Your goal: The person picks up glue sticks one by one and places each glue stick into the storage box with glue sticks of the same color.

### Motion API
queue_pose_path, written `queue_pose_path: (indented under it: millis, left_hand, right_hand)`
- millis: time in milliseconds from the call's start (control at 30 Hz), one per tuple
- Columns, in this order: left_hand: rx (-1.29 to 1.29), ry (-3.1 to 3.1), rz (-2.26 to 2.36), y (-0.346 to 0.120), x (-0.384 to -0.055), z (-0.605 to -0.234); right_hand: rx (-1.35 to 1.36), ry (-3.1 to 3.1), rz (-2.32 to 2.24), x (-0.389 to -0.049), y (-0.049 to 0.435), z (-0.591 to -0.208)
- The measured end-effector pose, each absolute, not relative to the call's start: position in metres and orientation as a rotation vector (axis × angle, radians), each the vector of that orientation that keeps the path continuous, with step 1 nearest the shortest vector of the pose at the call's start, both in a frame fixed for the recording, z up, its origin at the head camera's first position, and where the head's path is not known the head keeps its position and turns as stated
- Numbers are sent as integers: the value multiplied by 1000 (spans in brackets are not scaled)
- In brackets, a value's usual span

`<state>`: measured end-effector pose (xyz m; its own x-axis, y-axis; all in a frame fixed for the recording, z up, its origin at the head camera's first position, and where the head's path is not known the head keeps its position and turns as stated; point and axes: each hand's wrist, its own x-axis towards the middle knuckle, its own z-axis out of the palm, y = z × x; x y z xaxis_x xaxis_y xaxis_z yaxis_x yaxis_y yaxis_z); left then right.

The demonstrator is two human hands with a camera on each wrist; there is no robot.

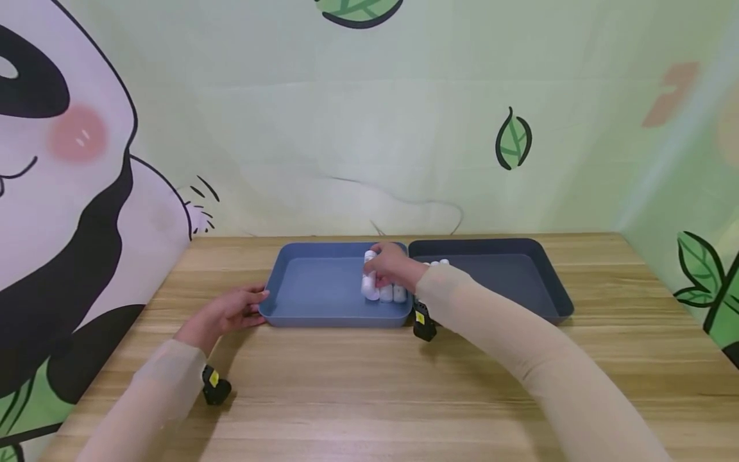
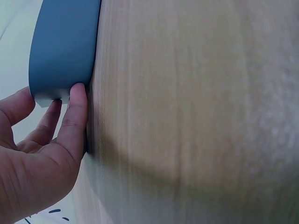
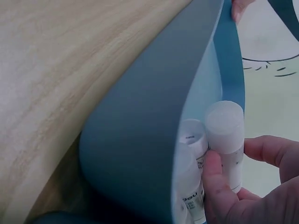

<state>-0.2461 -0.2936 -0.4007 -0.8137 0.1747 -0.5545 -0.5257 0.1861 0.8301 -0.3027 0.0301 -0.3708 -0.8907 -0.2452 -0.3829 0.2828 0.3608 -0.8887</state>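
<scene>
Inside the blue tray (image 1: 317, 282), my right hand (image 1: 392, 264) holds a white glue stick (image 3: 226, 135) upright between thumb and fingers. More white glue sticks (image 1: 392, 294) stand close beside it along the tray's right wall; one shows a "deli" label in the right wrist view. At the tray's left end my left hand (image 1: 231, 311) grips the outer side, thumb near the rim and fingertips low on the wall (image 2: 63, 51). The left hand's palm stays off the tray.
A dark navy tray (image 1: 491, 276) stands against the blue tray's right side. White caps (image 1: 440, 262) show in it behind the right wrist, partly hidden. Both trays lie on a wooden table (image 1: 346, 385), near the printed backdrop (image 1: 369, 141).
</scene>
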Motion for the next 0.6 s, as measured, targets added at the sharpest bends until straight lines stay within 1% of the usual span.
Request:
queue_pose_path:
  millis: [300, 600]
  left_hand:
    - [-342, 1931, 1670, -291, -248, -400]
    - [-330, 1937, 1677, -287, -247, -399]
  right_hand:
    - [-56, 2346, -1426, -304, 24, -378]
    - [-105, 2585, -1199, -306, 22, -383]
